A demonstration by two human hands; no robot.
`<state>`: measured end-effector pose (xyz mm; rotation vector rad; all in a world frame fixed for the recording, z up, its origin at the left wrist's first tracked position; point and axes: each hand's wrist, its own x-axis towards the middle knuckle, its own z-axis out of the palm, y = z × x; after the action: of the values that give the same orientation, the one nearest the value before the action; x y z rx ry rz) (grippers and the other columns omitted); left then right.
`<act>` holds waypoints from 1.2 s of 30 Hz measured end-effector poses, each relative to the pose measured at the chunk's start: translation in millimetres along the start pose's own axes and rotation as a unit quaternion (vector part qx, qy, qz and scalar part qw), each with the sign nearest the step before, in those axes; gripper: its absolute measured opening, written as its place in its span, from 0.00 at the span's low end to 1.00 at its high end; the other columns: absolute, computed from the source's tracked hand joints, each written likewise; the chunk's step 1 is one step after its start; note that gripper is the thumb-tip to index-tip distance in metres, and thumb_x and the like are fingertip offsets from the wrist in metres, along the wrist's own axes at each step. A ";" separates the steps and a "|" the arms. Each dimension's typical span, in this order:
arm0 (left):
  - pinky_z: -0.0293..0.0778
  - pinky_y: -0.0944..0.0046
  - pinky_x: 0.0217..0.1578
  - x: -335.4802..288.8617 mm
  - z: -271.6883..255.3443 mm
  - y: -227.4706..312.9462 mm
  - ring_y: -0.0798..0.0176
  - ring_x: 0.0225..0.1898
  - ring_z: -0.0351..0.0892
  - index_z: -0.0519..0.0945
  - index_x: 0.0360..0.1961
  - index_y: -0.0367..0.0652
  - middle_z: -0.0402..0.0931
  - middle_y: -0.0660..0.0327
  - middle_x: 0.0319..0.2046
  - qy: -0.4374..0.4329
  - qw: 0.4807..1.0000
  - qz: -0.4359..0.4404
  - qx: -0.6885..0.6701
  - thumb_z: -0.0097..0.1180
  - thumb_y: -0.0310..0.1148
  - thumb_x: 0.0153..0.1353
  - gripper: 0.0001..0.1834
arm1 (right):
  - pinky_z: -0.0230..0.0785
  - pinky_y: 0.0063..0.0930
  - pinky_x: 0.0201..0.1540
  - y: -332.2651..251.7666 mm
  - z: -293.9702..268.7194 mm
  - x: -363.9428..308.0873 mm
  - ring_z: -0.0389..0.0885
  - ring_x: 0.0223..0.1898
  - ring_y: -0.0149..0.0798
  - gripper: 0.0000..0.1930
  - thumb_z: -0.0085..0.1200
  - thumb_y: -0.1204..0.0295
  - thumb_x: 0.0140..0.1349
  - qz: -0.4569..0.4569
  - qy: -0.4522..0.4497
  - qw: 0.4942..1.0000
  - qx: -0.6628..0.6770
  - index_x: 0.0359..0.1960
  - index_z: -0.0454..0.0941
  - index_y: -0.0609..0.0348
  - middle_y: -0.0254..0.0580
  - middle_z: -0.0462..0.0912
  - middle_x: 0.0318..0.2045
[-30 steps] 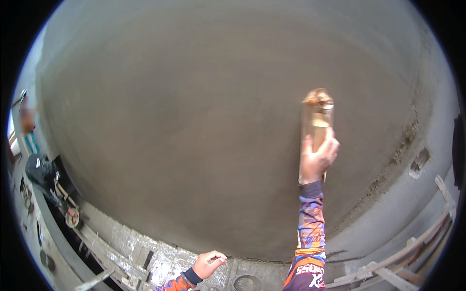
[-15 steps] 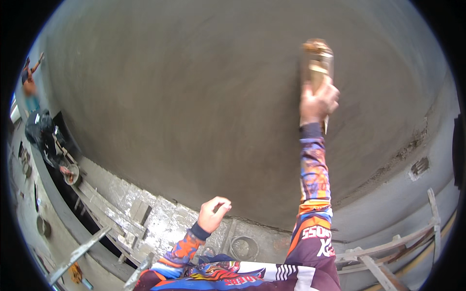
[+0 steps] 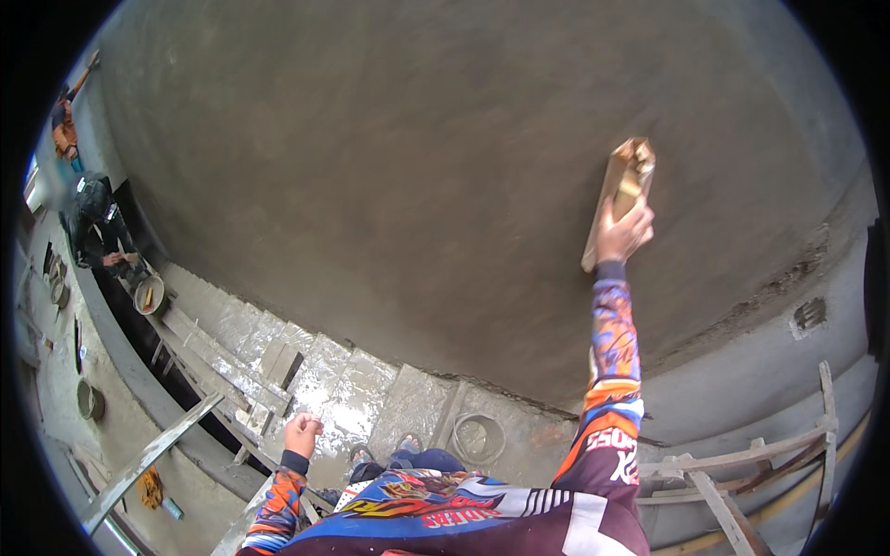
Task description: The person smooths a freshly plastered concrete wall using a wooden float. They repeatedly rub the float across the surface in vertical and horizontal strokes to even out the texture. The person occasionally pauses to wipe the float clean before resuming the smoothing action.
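Wet grey plaster on a wall (image 3: pixel 371 185) fills most of the view. My right hand (image 3: pixel 626 232) is wrapped round the handle of a wooden plastering float (image 3: pixel 600 215), whose long flat board lies against the plaster right of the middle. The float tilts slightly, its upper end leaning right. Low on the left, my left hand (image 3: pixel 301 434) hangs apart from the wall with its fingers curled in and nothing visible in them.
My sandalled feet (image 3: pixel 408 445) stand on a wet ledge beside a round bucket (image 3: pixel 478 437). Wooden rails (image 3: pixel 742 459) flank me at lower right, planks (image 3: pixel 213 357) at left. A crouching co-worker (image 3: pixel 93 222) in dark clothes is near another bucket (image 3: pixel 150 295); a second person (image 3: pixel 65 125) reaches to the wall.
My right hand has drawn the float down the plaster and slightly right. My left hand has dropped lower and to the left. The crouching co-worker's hand has come up from the bucket.
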<state>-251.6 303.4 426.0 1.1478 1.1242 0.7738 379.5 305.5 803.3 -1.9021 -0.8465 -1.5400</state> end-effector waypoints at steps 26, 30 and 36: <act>0.72 0.59 0.29 25.1 -86.0 -92.3 0.60 0.24 0.77 0.77 0.22 0.38 0.76 0.57 0.19 0.053 0.950 0.027 0.307 0.55 0.36 0.60 0.14 | 0.59 0.51 0.55 -97.0 3.0 60.9 0.71 0.53 0.44 0.35 0.62 0.54 0.56 -0.047 -0.010 0.998 -0.033 0.63 0.64 0.50 0.40 0.72 0.48; 0.74 0.64 0.36 109.8 38.9 49.0 0.67 0.34 0.78 0.79 0.37 0.36 0.79 0.57 0.29 -0.043 0.968 0.132 0.210 0.57 0.34 0.63 0.10 | 0.59 0.53 0.57 -155.9 43.8 -27.4 0.73 0.51 0.42 0.34 0.65 0.60 0.50 -0.238 -0.087 0.966 -0.048 0.62 0.68 0.44 0.37 0.73 0.46; 0.75 0.66 0.38 97.9 73.2 97.7 0.66 0.34 0.80 0.79 0.42 0.35 0.81 0.58 0.32 -0.119 0.962 0.176 0.172 0.58 0.34 0.64 0.12 | 0.55 0.51 0.60 -64.0 14.1 -138.6 0.70 0.55 0.40 0.44 0.75 0.67 0.38 -0.117 -0.226 0.964 0.073 0.62 0.67 0.43 0.35 0.72 0.50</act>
<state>-146.8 397.7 493.8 1.7191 0.8806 0.7005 319.7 339.4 666.3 -2.1359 -1.3851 -1.1353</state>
